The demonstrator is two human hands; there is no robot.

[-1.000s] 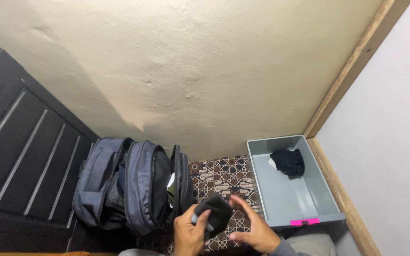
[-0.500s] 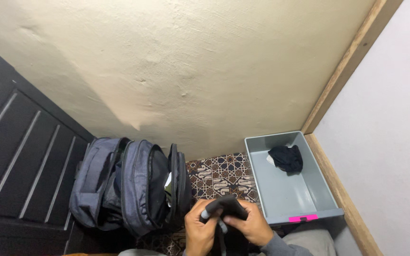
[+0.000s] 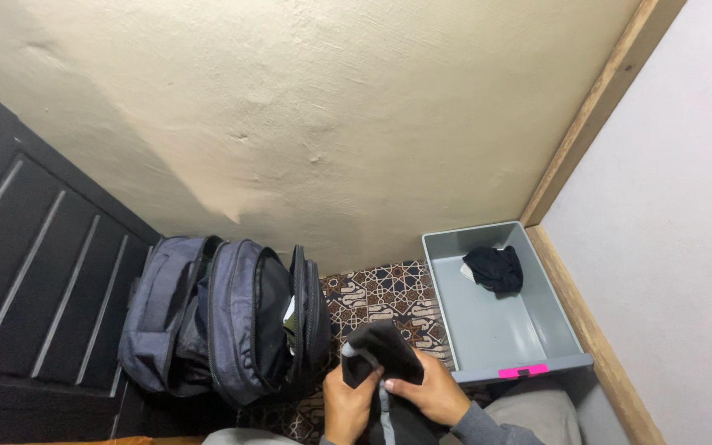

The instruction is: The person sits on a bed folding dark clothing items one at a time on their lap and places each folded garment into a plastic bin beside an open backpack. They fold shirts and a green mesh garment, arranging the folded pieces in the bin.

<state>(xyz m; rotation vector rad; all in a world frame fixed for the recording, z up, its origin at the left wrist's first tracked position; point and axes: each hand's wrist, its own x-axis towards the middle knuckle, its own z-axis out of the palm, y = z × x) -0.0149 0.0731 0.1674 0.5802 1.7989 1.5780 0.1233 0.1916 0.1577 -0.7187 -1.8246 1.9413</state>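
Between both hands: dark cloth (image 3: 382, 350), lifted higher than a second ago | left hand (image 3: 348, 405) pinches its edge | right hand (image 3: 426, 394) grips underneath | backpack (image 3: 232, 330) left, grey bin (image 3: 500, 330) right

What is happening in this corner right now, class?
A person holds a dark cloth in both hands, left hand and right hand, above a patterned mat. A navy backpack stands open on the left. On the right, a grey bin holds another dark cloth bundle.
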